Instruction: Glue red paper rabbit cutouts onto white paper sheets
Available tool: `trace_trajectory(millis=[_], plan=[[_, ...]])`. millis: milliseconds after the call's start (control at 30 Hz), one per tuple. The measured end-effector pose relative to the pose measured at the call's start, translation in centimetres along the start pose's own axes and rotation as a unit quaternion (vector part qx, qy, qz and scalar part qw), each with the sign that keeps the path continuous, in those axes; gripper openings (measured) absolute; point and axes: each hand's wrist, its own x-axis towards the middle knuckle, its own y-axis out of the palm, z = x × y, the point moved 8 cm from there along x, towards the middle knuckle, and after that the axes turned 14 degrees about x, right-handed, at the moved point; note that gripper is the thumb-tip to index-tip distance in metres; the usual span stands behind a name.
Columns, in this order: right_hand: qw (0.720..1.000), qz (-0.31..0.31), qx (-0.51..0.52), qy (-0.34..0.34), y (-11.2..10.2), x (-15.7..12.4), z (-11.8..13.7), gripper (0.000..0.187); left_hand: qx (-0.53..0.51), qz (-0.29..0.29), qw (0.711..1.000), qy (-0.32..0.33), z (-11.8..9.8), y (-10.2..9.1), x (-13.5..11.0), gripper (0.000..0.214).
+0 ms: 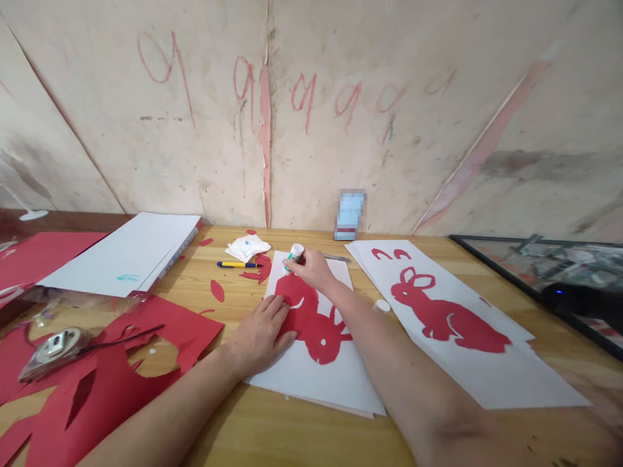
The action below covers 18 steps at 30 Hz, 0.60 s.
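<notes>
My right hand (pixel 314 267) grips a white and green glue stick (pixel 294 253), its lower end at the top edge of a red paper rabbit cutout (pixel 324 337). The cutout lies on white paper sheets (pixel 311 383), its head toward me. Pressed on the cutout's left part, my left hand (pixel 263 331) lies flat with fingers stretched out. A white cap (pixel 381 307) sits by my right forearm, which hides part of the sheets. On another sheet to the right lies a second red rabbit cutout (pixel 450 314) with two small curved red pieces (pixel 389 254) above it.
Red paper scraps (pixel 107 389) and a bagged tape measure (pixel 58 344) lie at left, near a white paper stack (pixel 131 250). Behind my hands are a yellow-blue pen (pixel 238 264), a crumpled tissue (pixel 247 247) and a phone (pixel 349 214) against the wall. A black-framed panel (pixel 549 272) stands right.
</notes>
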Motion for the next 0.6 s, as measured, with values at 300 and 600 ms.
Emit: trace_trajectory(millis=[300,600], plan=[[0.996,0.079,-0.045,0.004,2.7,-1.4,1.5,0.019,-0.001,-0.009,1.000,0.005,0.0,0.0,0.0,0.030],[0.989,0.086,-0.123,0.005,3.2,-0.7,1.3,0.023,-0.008,-0.024,1.000,0.007,0.1,0.0,0.0,0.032]])
